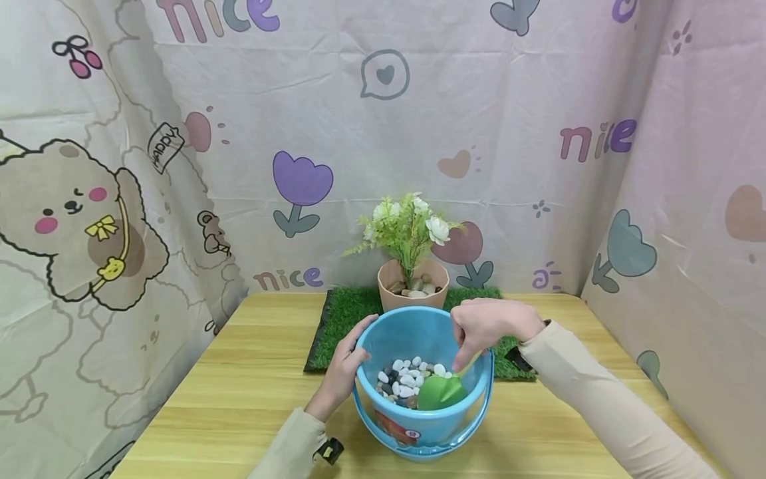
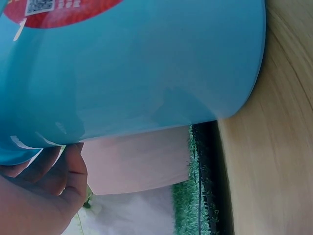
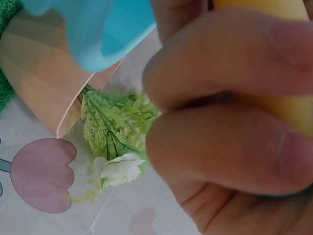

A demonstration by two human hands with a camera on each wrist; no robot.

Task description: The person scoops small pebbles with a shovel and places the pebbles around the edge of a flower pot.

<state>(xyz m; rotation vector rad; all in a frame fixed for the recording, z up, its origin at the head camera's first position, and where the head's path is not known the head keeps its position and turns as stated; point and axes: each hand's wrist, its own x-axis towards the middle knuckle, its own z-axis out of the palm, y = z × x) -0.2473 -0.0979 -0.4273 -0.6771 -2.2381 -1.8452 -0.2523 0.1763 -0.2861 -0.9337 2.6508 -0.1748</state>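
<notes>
A light blue bucket stands on the table with white, grey and dark pebbles at its bottom. My left hand holds the bucket's left rim; in the left wrist view its fingers curl over the edge beside the blue wall. Inside the bucket, a toy shovel's green blade lies against the pebbles on the right. My right hand grips the shovel from above, over the right rim. Its curled fingers wrap a yellow handle in the right wrist view. The bucket's handle hangs down in front.
Directly behind the bucket, a pink pot holds stones and a plant with white flowers. The pot stands on a green turf mat on the wooden table. Printed cloth hangs at the back and both sides.
</notes>
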